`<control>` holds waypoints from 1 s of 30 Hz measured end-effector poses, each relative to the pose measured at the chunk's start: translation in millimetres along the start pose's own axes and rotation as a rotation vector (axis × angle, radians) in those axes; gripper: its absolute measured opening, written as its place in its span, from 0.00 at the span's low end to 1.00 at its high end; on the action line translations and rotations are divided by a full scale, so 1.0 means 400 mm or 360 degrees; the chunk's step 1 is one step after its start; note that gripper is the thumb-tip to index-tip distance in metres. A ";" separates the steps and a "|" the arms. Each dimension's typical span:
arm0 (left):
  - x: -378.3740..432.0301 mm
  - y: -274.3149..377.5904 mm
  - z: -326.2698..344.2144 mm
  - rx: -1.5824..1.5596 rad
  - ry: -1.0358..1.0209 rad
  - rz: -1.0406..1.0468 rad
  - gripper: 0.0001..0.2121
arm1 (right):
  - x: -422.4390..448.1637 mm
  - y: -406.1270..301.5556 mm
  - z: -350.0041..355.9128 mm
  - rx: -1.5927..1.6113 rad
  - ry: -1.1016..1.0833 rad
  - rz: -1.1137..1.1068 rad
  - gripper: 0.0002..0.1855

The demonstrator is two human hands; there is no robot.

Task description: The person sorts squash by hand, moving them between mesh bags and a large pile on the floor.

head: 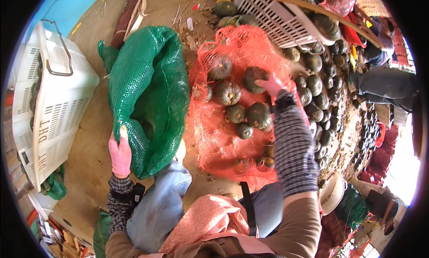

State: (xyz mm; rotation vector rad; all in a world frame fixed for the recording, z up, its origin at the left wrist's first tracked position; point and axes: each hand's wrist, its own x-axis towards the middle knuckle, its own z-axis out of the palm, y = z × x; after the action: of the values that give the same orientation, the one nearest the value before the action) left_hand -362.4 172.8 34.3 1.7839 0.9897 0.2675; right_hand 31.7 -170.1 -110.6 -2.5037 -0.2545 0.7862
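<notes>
My left hand (121, 154), in a pink glove, grips the near rim of a green mesh sack (134, 80). The sack's mouth gapes towards the right, and a dark round shape shows dimly inside it. My right hand (273, 85), also gloved in pink, has its fingers on a dark green pumpkin (253, 79); whether they close around it I cannot tell. That pumpkin sits with several others, among them a ribbed pumpkin (228, 93) and a larger speckled pumpkin (258, 115), on a spread red mesh bag (214, 140). A few more pumpkins lie under the red netting.
At left stands a white plastic crate (63, 114) with a wire handle. Another white crate (264, 16) tips at the top. Pumpkins (314, 85) cover the floor at right, near a person's dark-clothed leg (385, 88). A pale basin (331, 194) sits at lower right.
</notes>
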 end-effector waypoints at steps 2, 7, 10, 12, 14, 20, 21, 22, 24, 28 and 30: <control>0.022 0.008 0.056 -0.0160 -0.0049 0.0100 0.20 | 0.095 0.168 -0.015 0.0525 0.0421 0.0447 0.32; -0.009 0.006 -0.001 0.0035 -0.0031 -0.0127 0.19 | 0.029 -0.075 0.164 0.1261 0.0720 0.0579 0.18; 0.001 0.019 0.025 0.0076 0.0001 0.0064 0.15 | 0.004 -0.178 0.166 0.1336 0.0949 0.0661 0.33; -0.006 0.017 0.002 0.0124 0.0140 0.0024 0.16 | -0.052 -0.246 0.182 0.1107 0.0859 0.0607 0.29; 0.004 0.001 0.011 0.0097 0.0173 0.0152 0.19 | -0.138 -0.209 0.139 0.1658 0.0811 0.0198 0.26; 0.000 0.031 0.014 -0.0219 0.0077 -0.0057 0.21 | -0.515 -0.317 0.304 0.2056 0.0406 -0.0192 0.40; 0.001 0.031 0.010 -0.0261 0.0099 -0.0076 0.21 | -0.532 -0.335 0.309 0.1757 0.0117 -0.0448 0.41; -0.003 0.032 0.007 -0.0304 0.0158 -0.0102 0.21 | -0.548 -0.354 0.312 0.1461 -0.0128 -0.0738 0.42; -0.010 0.037 0.007 -0.0398 0.0265 -0.0145 0.21 | -0.490 -0.299 0.290 0.0296 0.0059 -0.0935 0.42; -0.023 0.067 0.018 -0.0347 0.0331 -0.0075 0.20 | -0.304 -0.241 0.284 -0.0298 0.0675 -0.0130 0.45; -0.020 0.072 0.015 -0.0341 0.0429 -0.0188 0.20 | -0.240 -0.261 0.266 -0.0481 0.0473 -0.0025 0.46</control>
State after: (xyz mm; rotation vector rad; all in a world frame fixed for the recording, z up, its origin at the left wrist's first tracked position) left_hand -349.7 159.3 58.7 1.5143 1.2041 0.5298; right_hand -110.9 -67.7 -86.1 -2.8545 -0.3065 0.3816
